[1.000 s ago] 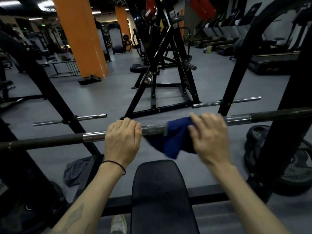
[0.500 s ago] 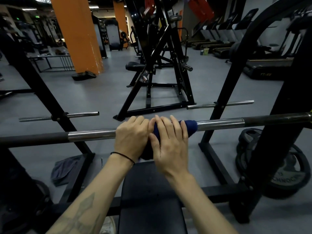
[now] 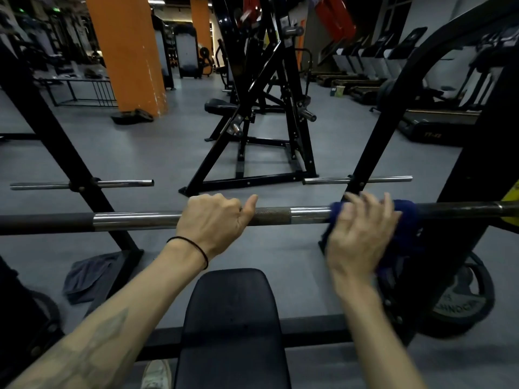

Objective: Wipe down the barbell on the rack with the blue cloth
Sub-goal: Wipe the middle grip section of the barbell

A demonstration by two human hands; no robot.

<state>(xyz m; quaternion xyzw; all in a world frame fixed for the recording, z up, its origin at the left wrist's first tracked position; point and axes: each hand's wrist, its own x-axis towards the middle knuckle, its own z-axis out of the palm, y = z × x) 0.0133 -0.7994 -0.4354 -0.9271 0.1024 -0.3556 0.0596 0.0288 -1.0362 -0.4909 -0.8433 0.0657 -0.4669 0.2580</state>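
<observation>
Bracing the barbell [image 3: 280,217] at frame centre, your left hand [image 3: 213,220] wraps it; your right hand [image 3: 362,231], centre-right, clasps the blue cloth [image 3: 404,220] around it for wiping.

A grey floor [image 3: 157,153] is stretching toward orange pillars [image 3: 126,51] at eleven o'clock. Treadmills [image 3: 365,68] are lining the wall at two o'clock, and a black machine frame [image 3: 264,108] is standing at twelve.

Glossy knurled metal barbell [image 3: 280,217]; soft blue cloth [image 3: 404,220]
</observation>
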